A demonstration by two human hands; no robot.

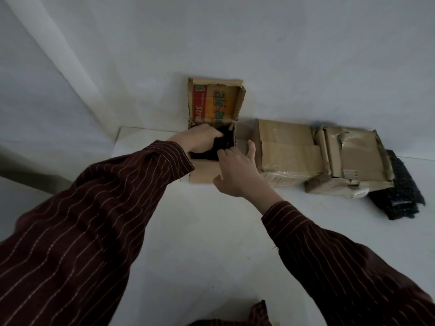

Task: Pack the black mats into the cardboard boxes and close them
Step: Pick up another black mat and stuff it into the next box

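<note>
Both arms reach forward; left grip (200,141) clutches black mat (226,141), right grip (235,171) splayed

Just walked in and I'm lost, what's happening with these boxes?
A person is packing a black mat into the open box on the left. The left hand holds the mat inside it, and the right hand touches the mat's near edge with loose fingers. To the right, the middle box and the far box have their flaps folded down. A stack of mats lies beyond them, not yet packed.
</note>
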